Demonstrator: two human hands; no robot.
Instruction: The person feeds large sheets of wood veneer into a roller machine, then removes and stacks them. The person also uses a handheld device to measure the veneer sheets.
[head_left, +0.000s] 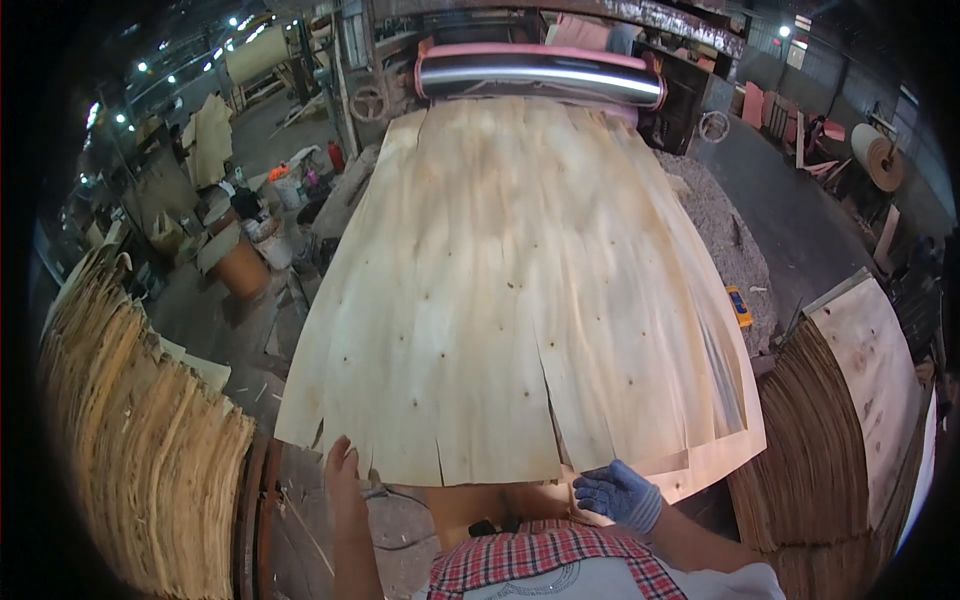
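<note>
My left hand [341,462], bare, gripped the near left corner of a wide pale veneer sheet [520,290], fingers curled over its ragged edge. My right hand [617,493], in a blue glove, pinched the near right part of that edge, close to where a long split ran up into the wood. Both grips were closed on the sheet. The sheet stretched away from me, its far end lying at the shiny roller [540,75] of a pink-framed machine [590,35], its near edge hanging just ahead of my checked shirt [545,555].

By my reading, this was the step of drawing a sheet off the roller. The next move would call for an even pull from both hands, since the split looked ready to run further.

Beside me on the left stood a tall stack of veneer [150,440]; another stack [830,440] rose on the right. An orange tool [739,306] lay just past the sheet's right edge, on wood scraps.
</note>
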